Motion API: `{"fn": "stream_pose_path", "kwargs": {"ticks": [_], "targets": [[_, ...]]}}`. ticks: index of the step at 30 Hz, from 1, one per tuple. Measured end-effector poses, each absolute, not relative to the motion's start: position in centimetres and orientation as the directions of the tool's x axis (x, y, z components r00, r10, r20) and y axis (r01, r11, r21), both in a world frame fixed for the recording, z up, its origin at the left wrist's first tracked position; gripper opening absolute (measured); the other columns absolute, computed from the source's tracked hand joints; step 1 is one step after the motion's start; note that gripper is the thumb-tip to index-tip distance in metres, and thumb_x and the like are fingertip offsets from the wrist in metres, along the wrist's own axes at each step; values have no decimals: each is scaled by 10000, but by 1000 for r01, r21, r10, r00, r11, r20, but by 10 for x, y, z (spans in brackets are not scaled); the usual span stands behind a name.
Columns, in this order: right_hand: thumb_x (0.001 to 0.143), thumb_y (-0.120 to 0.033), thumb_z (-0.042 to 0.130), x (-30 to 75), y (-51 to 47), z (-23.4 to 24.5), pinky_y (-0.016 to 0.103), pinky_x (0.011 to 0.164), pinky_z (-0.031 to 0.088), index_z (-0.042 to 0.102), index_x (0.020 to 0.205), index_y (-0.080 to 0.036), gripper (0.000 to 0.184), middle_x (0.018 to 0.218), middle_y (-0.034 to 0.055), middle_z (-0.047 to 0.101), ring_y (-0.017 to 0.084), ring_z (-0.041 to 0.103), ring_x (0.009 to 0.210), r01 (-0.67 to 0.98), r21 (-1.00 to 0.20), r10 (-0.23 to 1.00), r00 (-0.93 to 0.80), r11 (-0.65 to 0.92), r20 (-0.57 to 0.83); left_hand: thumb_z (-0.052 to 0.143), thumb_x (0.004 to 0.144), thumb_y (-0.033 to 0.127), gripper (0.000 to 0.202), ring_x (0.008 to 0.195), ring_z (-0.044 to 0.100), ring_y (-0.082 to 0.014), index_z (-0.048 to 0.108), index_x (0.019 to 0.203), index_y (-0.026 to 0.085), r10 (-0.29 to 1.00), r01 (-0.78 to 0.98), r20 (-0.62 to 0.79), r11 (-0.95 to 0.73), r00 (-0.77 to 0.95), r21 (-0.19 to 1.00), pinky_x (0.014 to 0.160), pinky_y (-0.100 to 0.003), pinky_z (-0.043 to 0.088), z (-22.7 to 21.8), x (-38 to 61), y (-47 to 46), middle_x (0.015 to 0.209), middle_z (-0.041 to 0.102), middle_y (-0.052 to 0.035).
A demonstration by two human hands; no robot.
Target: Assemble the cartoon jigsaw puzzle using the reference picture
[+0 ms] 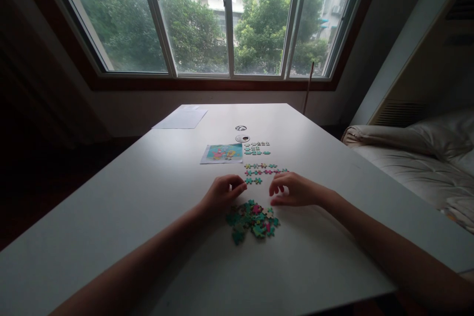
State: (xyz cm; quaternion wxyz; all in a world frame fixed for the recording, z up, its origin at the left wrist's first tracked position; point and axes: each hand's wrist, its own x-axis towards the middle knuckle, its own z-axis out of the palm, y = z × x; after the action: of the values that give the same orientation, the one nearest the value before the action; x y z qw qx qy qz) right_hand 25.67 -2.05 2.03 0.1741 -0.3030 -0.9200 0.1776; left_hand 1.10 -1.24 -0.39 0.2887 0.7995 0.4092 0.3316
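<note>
- Centrally, between the side edges of a white table, a person's two bare hands reach in from the near edge over jigsaw pieces.
- The left hand is just beside the left end of the lowest row; its grip is narrow, thumb and forefinger close together, and I cannot tell whether a piece is between them.
- The right hand is near the right ends of the lower rows, fingers curled, its grip loosely parted, with a gap between thumb and fingertips.
- A loose pile of jigsaw pieces, mostly green with some pink and yellow, lies toward the near edge, between the forearms.
- Beyond the pile, toward the far edge, separate pieces lie in two groups: lower rows by the hands and upper rows farther off.
- Left of the upper rows lies a picture card with pink and yellow cartoon figures on blue-green.
- Two flat round items sit nearer the far edge, their markings too small to tell.
- A pale sheet of paper lies at the far left corner.
- Past the far edge is a window; beyond the right edge, a padded sofa.
</note>
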Motion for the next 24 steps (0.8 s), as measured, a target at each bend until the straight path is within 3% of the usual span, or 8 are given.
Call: {"fn": "stream_pose_path", "kwargs": {"ticks": [5, 11, 17, 24], "targets": [[668, -447, 675, 242, -35, 27, 199, 544, 404, 641, 781, -171, 300, 676, 5, 592, 88, 514, 573, 476, -421, 566, -816, 772, 118, 516, 787, 312, 226, 511, 387, -83, 615, 689, 133, 844, 462, 304, -505, 442, 729, 472, -185, 315, -6, 10, -11, 579, 521, 23], [788, -364, 569, 244, -33, 27, 193, 560, 403, 648, 859, -158, 231, 727, 27, 607, 82, 519, 588, 460, -471, 553, -830, 752, 72, 517, 786, 303, 222, 514, 390, -84, 615, 683, 132, 836, 462, 318, -520, 447, 719, 475, -185, 314, -6, 10, -11, 570, 524, 23], [864, -346, 459, 245, -27, 18, 205, 577, 395, 637, 831, -141, 274, 699, 29, 610, 88, 494, 590, 497, -485, 632, -759, 719, 158, 515, 794, 278, 211, 528, 410, -88, 620, 683, 132, 813, 452, 343, -556, 470, 698, 504, -192, 338, -4, 12, -14, 577, 542, 17], [862, -344, 463, 236, -32, 17, 197, 555, 383, 609, 817, -143, 253, 659, 9, 582, 87, 482, 579, 468, -536, 651, -727, 703, 219, 542, 777, 243, 154, 559, 460, -95, 642, 724, 139, 741, 387, 360, -625, 567, 678, 548, -197, 374, 5, 18, -26, 619, 570, 5]]}}
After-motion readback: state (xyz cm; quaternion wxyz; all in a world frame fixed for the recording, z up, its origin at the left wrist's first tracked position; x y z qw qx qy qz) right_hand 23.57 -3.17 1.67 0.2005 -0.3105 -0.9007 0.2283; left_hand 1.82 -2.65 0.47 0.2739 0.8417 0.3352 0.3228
